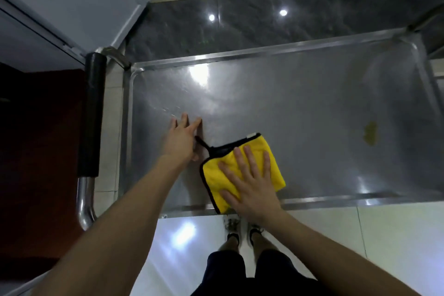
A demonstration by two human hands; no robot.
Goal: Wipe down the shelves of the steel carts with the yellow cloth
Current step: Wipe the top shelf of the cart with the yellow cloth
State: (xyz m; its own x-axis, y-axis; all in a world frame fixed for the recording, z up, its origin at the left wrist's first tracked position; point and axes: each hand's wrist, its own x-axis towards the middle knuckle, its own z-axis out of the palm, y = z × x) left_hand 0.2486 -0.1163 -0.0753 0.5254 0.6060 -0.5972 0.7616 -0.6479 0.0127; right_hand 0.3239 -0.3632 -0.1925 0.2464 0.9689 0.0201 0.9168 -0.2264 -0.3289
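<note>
Bordering rim (324, 199): a raised steel lip runs round all four sides of the shelf (300, 108), with rounded corners at far left and far right.
Open room: bare steel stretches from the cloth to the right edge and away to the far edge; there is less room to the left, where the left hand sits.
Stain (370, 133): a yellowish blot on the shelf's right half, well apart from the cloth.
Handle (92, 115): a steel tube with a black grip, just beyond the shelf's left edge.
Yellow cloth (254, 149): folded, black-edged, flat on the shelf left of the middle, its near corner lying over the near rim.
Loop (201, 142): a black tab at the cloth's far-left corner, reaching toward the left hand; whether they touch cannot be told.
Right hand (249, 182): fingers straight and spread, palm pressed flat on the cloth's near half, with yellow showing beyond the fingertips.
Left hand (180, 137): fingers straight and slightly fanned, resting on bare steel just left of the cloth.
Floor (396, 235): pale tile below the near rim.
</note>
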